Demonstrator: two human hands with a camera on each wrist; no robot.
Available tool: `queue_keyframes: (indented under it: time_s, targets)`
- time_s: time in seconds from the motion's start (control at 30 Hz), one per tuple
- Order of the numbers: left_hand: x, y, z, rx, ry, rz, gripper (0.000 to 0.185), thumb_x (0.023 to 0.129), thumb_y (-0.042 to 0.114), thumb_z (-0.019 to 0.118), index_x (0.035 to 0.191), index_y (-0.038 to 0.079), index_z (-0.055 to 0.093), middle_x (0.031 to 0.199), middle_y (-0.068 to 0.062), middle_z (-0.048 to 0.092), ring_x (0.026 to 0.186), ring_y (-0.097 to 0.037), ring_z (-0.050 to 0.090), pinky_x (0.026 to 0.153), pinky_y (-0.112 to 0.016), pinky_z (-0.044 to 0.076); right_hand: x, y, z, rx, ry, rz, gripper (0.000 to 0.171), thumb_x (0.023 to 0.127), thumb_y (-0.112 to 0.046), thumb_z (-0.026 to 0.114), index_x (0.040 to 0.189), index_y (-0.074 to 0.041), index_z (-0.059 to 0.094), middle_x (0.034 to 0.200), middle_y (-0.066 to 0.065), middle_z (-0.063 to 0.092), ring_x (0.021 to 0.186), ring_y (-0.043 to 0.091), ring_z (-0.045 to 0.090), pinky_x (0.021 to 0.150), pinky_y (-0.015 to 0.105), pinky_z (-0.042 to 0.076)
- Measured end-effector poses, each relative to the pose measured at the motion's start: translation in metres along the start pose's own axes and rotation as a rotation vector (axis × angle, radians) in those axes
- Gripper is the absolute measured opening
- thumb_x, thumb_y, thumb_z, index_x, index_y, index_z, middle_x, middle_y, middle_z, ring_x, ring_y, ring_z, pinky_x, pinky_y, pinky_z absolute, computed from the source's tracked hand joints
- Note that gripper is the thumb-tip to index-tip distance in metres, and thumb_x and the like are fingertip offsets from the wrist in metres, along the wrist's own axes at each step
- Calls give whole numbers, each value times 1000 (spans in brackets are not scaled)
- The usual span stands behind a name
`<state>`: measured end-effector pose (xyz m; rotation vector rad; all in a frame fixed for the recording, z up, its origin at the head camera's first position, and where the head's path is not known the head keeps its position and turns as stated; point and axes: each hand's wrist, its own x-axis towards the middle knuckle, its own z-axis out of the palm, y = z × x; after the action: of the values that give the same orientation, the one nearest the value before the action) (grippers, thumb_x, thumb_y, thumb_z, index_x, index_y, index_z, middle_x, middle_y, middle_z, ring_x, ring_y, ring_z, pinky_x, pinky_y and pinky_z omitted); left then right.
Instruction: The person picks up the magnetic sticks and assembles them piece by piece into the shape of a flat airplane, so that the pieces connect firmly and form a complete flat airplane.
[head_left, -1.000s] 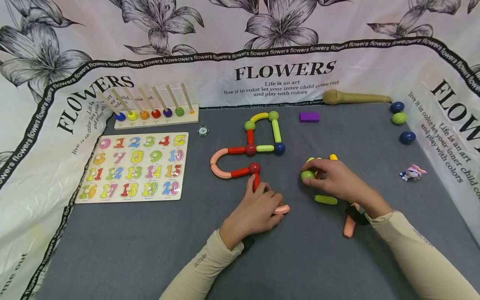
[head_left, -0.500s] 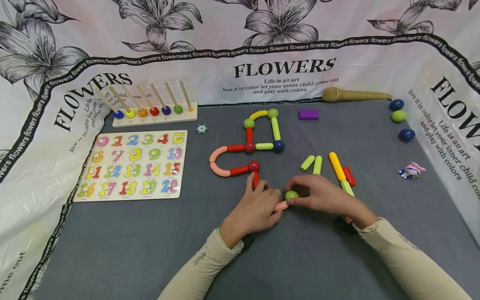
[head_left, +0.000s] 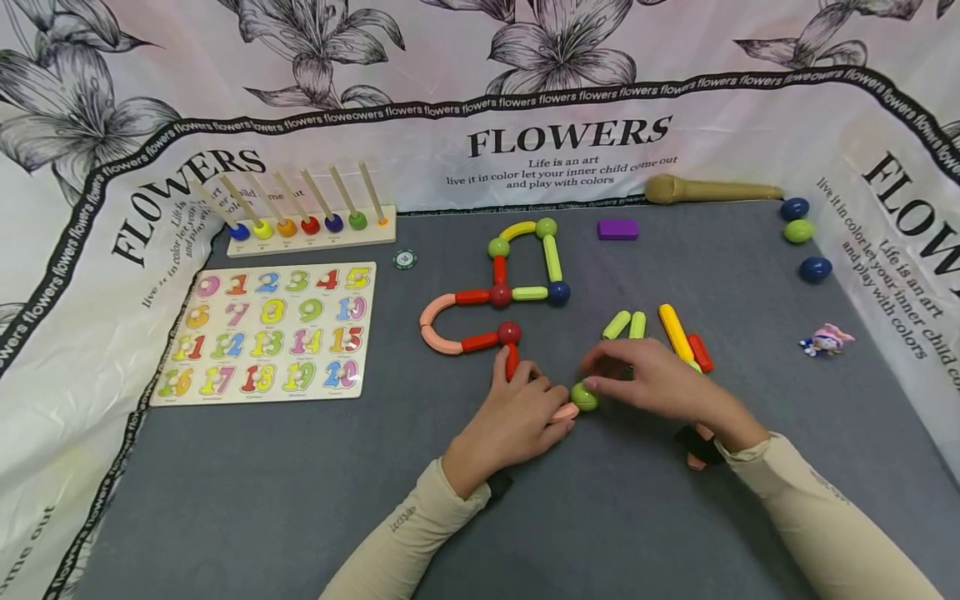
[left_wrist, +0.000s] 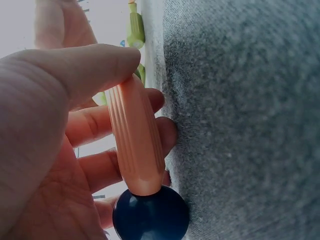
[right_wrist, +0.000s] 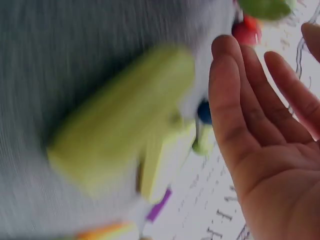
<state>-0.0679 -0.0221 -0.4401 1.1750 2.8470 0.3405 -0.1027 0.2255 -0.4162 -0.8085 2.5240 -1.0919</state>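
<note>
My left hand (head_left: pixel 510 421) pinches a peach curved stick (left_wrist: pixel 134 135) between thumb and fingers; a dark blue ball (left_wrist: pixel 150 215) sits at its near end in the left wrist view. Its index finger reaches a red stick (head_left: pixel 512 363) that hangs from a red ball (head_left: pixel 509 334). At the peach stick's right end is a green ball (head_left: pixel 584 397). My right hand (head_left: pixel 656 379) hovers just right of that ball, fingers relaxed and holding nothing. Farther up lies a joined chain of sticks and balls, including a peach curve (head_left: pixel 429 325) and a blue ball (head_left: pixel 558 293).
Loose green sticks (head_left: pixel 617 325), a yellow stick (head_left: pixel 675 332) and a red stick (head_left: pixel 701 353) lie around the right hand. A number board (head_left: pixel 367 333) and a peg stand (head_left: pixel 315 243) are at left. A purple block (head_left: pixel 618 230) lies behind, a small figurine (head_left: pixel 826 340) at right.
My right hand has brought the green ball leftward from beside the loose sticks to the peach stick's end, then let go and drawn slightly back. The left hand has stayed nearly in place.
</note>
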Motion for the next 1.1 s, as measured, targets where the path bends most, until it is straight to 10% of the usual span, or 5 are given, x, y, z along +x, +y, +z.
queue_keyframes:
  time_s: [0.33,0.8,1.1]
  targets:
    - [0,0,-1,-20,-39,-5,24,105,43,68,111,21,76,106,2,73,120,-24,54,118,-67,22,-14,16,-42,-300,221,133,15,102,-9,74,113,1,74,97,6,73,85,21,68,72,44,55]
    - [0,-3,-3,-63,-76,-10,25,106,42,67,116,21,75,105,2,71,122,-24,52,119,-65,20,-13,45,-58,-364,57,444,43,102,-20,73,124,14,59,86,14,60,68,25,53,58,38,42]
    - [1,-3,-3,-81,-95,-10,25,106,42,67,118,21,75,104,2,70,121,-23,51,118,-64,19,-6,33,-46,-356,141,440,43,104,-26,70,122,12,62,89,19,66,70,28,58,59,43,48]
